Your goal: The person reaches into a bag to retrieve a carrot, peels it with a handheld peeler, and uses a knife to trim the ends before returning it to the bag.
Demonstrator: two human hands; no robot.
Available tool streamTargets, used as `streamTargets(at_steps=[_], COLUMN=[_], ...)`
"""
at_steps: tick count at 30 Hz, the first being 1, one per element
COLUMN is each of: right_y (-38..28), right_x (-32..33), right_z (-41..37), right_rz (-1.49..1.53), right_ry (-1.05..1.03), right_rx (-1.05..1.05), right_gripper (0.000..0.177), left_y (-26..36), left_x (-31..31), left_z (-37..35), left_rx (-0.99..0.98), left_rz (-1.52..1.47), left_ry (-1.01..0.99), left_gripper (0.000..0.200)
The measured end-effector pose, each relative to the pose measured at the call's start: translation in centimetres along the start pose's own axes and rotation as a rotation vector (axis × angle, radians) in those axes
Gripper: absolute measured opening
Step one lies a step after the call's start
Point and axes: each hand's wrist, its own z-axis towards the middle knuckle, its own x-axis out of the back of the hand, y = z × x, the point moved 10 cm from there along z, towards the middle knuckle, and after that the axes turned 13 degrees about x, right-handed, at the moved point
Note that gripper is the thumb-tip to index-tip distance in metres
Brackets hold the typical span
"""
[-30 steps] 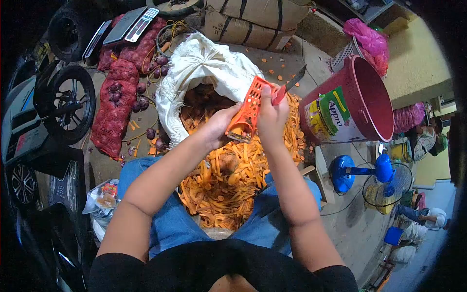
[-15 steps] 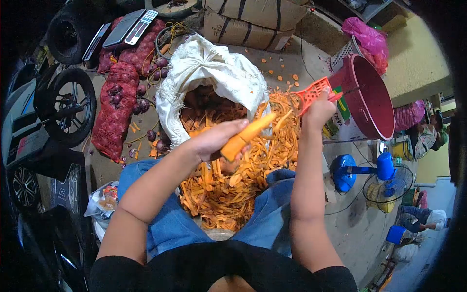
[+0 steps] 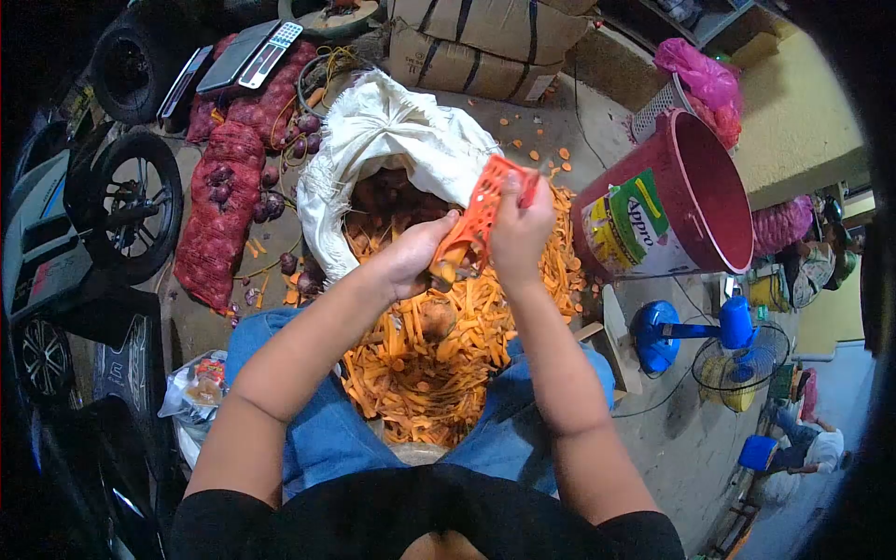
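Note:
My left hand (image 3: 418, 252) is closed around a carrot (image 3: 442, 273), mostly hidden by the tool over it. In my right hand (image 3: 521, 229) is a red plastic peeler with a perforated body (image 3: 483, 201), lying along the carrot; where its edge meets the carrot is hard to make out. Beneath both hands a heap of orange carrot peelings (image 3: 411, 383) spreads between my knees. A thicker carrot piece (image 3: 437, 319) rests on that heap. Behind it stands a white woven sack (image 3: 439, 140), its mouth open towards me, with carrots dimly visible inside.
A dark red bucket (image 3: 607, 187) lies tilted at the right, near a blue fan (image 3: 658, 331). Red net bags of onions (image 3: 219, 219) and a scale (image 3: 238, 61) are at the left, beside a motorcycle wheel (image 3: 140, 205). Cardboard boxes (image 3: 467, 65) stand behind. A person (image 3: 821, 453) is far right.
My right hand has swung left and inward with the peeler, from beside the bucket onto the carrot. The left hand's carrot, earlier in full view, is now largely covered.

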Motion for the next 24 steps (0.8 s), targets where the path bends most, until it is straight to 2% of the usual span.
streamTargets(at_steps=[2, 4, 5, 6, 7, 8, 10, 11, 12, 14, 15, 17, 19, 21, 23, 24], right_y=[0.9, 3.0, 4.2, 6.3, 8.3, 8.7, 6.4, 4.8, 3.1, 0.2, -0.1, -1.7, -0.8, 1.9, 4.3, 5.6], right_x=[3.7, 8.3, 9.3, 10.5, 11.0, 10.9, 7.0, 5.3, 3.6, 0.7, 0.1, -0.6, 0.1, 2.3, 6.0, 7.1], right_z=[1.6, 2.5, 3.0, 2.9, 2.3, 2.1, 2.6, 2.3, 1.8, 0.6, 0.2, 0.1, 0.4, 1.5, 2.2, 2.8], right_rz=[-0.142, -0.404, -0.404, -0.244, -0.083, -0.084, 0.224, 0.196, 0.169, 0.161, 0.162, 0.095, 0.041, -0.046, -0.085, -0.084], right_ry=[0.255, 0.422, 0.425, 0.495, 0.56, 0.561, 0.372, 0.292, 0.215, 0.081, 0.08, 0.034, 0.05, 0.156, 0.362, 0.362], right_rx=[0.148, 0.072, 0.068, -0.068, -0.201, -0.198, -0.124, -0.125, -0.126, -0.08, -0.079, 0.071, 0.067, 0.046, -0.014, -0.017], right_gripper=[0.019, 0.019, 0.019, 0.019, 0.019, 0.019, 0.018, 0.018, 0.018, 0.02, 0.02, 0.021, 0.021, 0.021, 0.021, 0.021], left_y=[-1.3, -1.9, -1.9, -1.9, -1.5, -0.9, -0.9, -0.8, -0.4, -0.2, 0.1, 0.4, 0.5, 0.0, -0.4, -0.8], left_x=[0.3, -0.6, -1.3, -1.1, -1.4, -1.8, -1.0, -0.5, 0.8, 0.3, 0.3, -0.1, -0.2, -0.3, -0.3, -1.0], left_z=[0.0, -0.9, -1.7, -1.5, -1.1, -0.9, 0.0, 0.2, -0.3, 0.3, 0.4, -0.1, -0.3, -0.3, -0.3, -0.4], left_rx=[0.07, 0.103, 0.113, 0.117, 0.069, 0.018, 0.019, 0.022, 0.03, 0.002, -0.024, -0.063, -0.112, -0.105, -0.095, -0.069], left_rz=[0.131, 0.271, 0.307, 0.311, 0.251, 0.188, 0.134, 0.083, 0.095, 0.008, -0.08, -0.004, 0.073, 0.104, 0.166, 0.277], left_ry=[-0.001, -0.046, -0.082, -0.082, -0.174, -0.267, -0.24, -0.21, 0.102, 0.079, 0.054, 0.032, 0.072, 0.077, 0.092, -0.037], left_gripper=[0.037, 0.038, 0.039, 0.039, 0.039, 0.039, 0.039, 0.039, 0.038, 0.037, 0.036, 0.036, 0.036, 0.036, 0.037, 0.038])
